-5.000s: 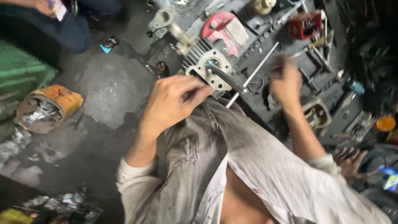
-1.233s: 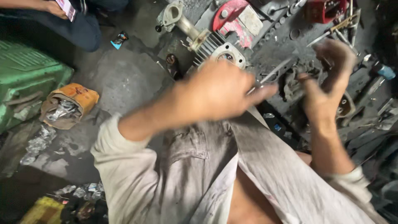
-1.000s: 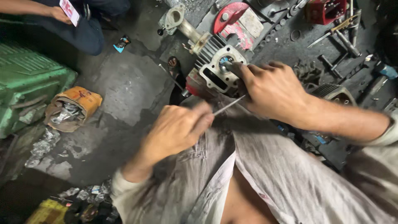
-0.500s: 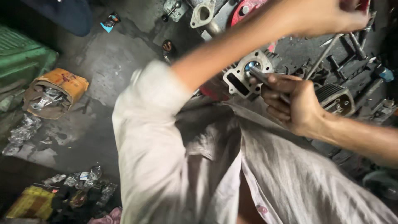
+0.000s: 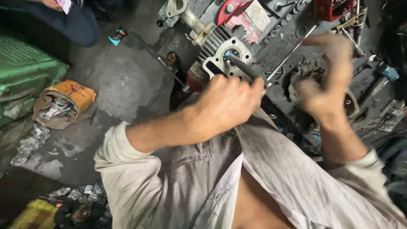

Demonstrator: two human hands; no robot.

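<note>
**gearhead_22:** Two hands over one engine part, that's the shot. Packaging first though — what's lying around?

**wrenchmonkey:** Small blue wrapper (image 5: 117,35) on the concrete floor (image 5: 123,80) near the top left, crumpled. Further left an orange cardboard box (image 5: 63,103) sits on its side, torn open, with crinkly silver foil or plastic spilling out of its mouth. More of that silvery scrap (image 5: 29,144) trails down the floor below it. Bottom left corner has a yellow packet (image 5: 36,214) next to a dark heap of bits I can't make out.

**gearhead_22:** Any containers?

**wrenchmonkey:** Green crate (image 5: 25,76) at the left edge, only its ribbed side shows, so no idea what's in it. Red box-like thing (image 5: 333,8) at the top right, cut off by the frame.

**gearhead_22:** And the hands?

**wrenchmonkey:** Left hand (image 5: 229,108) is closed tight around a dark tool handle (image 5: 246,70) — its tip goes into the bore of the finned cylinder block (image 5: 222,53), which sits on the floor just above the knuckles, in front of the person's lap. A thin metal rod (image 5: 290,53) slants up to the right from beside that fist. Right hand (image 5: 328,85) is raised off to the right, well blurred; can't tell whether it's holding anything or how its fingers are set. Loose sockets and tools (image 5: 373,93) are scattered on the floor around it.
</note>
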